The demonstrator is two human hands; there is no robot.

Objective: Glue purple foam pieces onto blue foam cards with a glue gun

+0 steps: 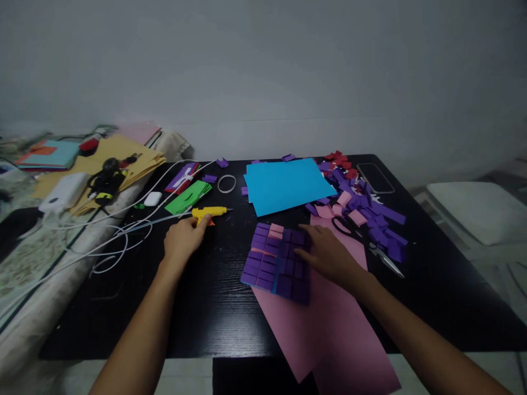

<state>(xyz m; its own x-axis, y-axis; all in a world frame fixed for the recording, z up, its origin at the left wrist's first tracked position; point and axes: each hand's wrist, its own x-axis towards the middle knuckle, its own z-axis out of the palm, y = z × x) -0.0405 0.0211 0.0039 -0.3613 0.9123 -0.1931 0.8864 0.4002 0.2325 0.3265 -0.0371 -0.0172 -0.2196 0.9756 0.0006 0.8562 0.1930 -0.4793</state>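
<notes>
My left hand (184,237) has its fingers wrapped round the handle of a yellow glue gun (209,211), whose nozzle points right. Fingers apart, my right hand (325,249) rests at the right edge of a board covered with purple pieces (263,263). Two small pink pieces (276,231) sit near the board's top, and a blue strip shows down its middle. Beneath the board lie pink sheets (329,323), partly past the table's front edge. Whether my right fingertips pinch the board is unclear, but they look spread on it.
Blue sheets (288,185) lie behind the board. Purple, pink and red scraps (370,214) are piled at the right, with scissors (387,260) beside them. Green strips (189,197), a ring (226,184) and white cables (119,236) are at the left.
</notes>
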